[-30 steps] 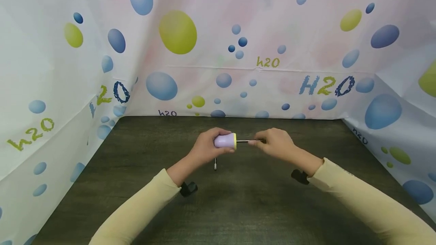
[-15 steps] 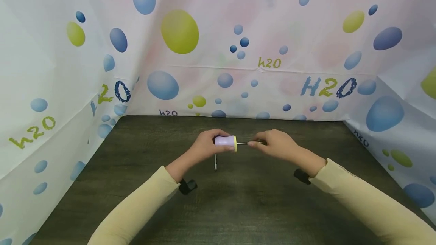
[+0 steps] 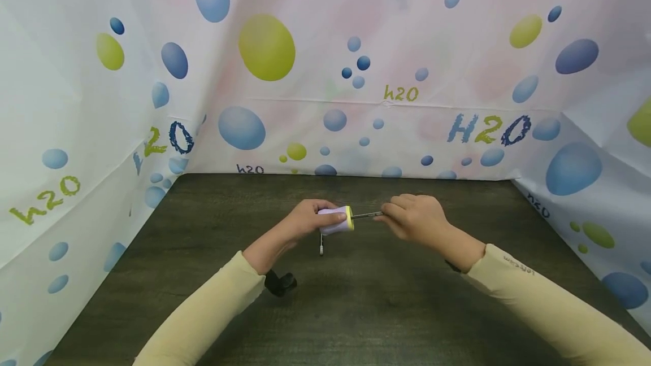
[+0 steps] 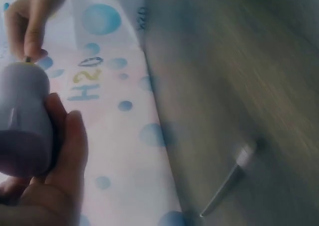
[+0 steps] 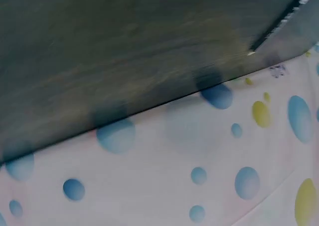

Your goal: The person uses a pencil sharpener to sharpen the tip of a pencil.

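Note:
In the head view, my left hand (image 3: pixel 305 220) grips a lavender, waisted cylinder with a yellow rim (image 3: pixel 335 229), thumb along its near side. A thin dark metal rod (image 3: pixel 365 216) sticks out of the rimmed end toward the right. My right hand (image 3: pixel 417 218) pinches the rod's far end, which the fingers hide. Seen from the left wrist, the lavender cylinder (image 4: pixel 25 101) shows its rounded back end. A second slim metal rod with a wider pale end (image 4: pixel 224 186) lies on the table below the left hand. No hand appears in the right wrist view.
The dark wood-look table (image 3: pixel 356 309) runs back to a white sheet with printed bubbles (image 3: pixel 305 72), which also closes off both sides. A black wrist camera (image 3: pixel 281 283) hangs under the left wrist. The right wrist view catches the slim rod (image 5: pixel 279 24) on the table.
My right hand has turned at the wrist, its knuckles now more upward. The lavender cylinder has tilted slightly and sits a little lower, the rod now rising toward the right.

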{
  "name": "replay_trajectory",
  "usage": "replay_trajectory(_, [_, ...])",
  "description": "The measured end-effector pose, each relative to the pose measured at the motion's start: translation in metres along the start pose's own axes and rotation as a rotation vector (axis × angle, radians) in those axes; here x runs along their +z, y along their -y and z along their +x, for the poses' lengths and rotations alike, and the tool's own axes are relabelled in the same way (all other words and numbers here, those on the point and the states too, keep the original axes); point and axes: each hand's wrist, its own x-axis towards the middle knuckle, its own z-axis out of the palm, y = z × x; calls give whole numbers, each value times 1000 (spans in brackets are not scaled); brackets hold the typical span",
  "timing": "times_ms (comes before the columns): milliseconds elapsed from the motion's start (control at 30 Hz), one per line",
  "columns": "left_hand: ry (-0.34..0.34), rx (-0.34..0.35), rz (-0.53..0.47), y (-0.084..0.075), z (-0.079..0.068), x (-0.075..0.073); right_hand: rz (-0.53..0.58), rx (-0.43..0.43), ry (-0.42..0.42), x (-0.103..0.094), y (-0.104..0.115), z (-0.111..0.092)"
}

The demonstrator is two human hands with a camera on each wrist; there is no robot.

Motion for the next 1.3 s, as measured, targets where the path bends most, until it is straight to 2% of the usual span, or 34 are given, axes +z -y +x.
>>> replay_trajectory(100, [-44,76,48,-1,-3,3,52,106,146,-5,2,3])
replay_trajectory(167, [-96,152,106,-1,-4,7,150,246,308,-8,2,6])
replay_trajectory(233, [-155,264,206,-1,-7,10,307,432,480,-12,2,9])
replay_trajectory(267, [-181,331,288,-1,-8,12,412,536,560,-12,1,10])
replay_trajectory(367, [-237,543,524,-1,-12,14,740,815,742,-12,-3,10])
replay_trajectory(433, [-250,646,635,-1,-14,14,908,929,818,-10,-6,9])
replay_trajectory(500, [-243,685,683,-1,-15,13,985,961,855,-9,-8,7])
replay_trajectory(533, [-237,674,674,-2,-15,13,979,950,858,-9,-9,7])
replay_trajectory(600, [-226,614,610,-3,-15,12,897,900,840,-9,-9,8])
replay_trajectory(767, [-220,355,325,-3,-9,9,463,662,719,-11,-5,9])
replay_trajectory(867, [-201,212,160,-2,-3,8,244,488,555,-12,-1,6])
replay_trajectory(967, [-163,117,-1,-1,1,7,114,265,315,-9,-1,2])
replay_trajectory(1067, [-132,56,-95,-4,0,6,-3,26,55,-4,-5,0])
replay_trajectory(1133, [-115,41,-95,-6,-3,7,-55,-71,-74,-1,-7,0])
replay_trajectory(1200, [-106,47,-77,-7,-4,7,-66,-101,-131,0,-8,0])
replay_trajectory(1300, [-112,62,-75,-8,-6,10,-9,-33,-73,0,-5,0])
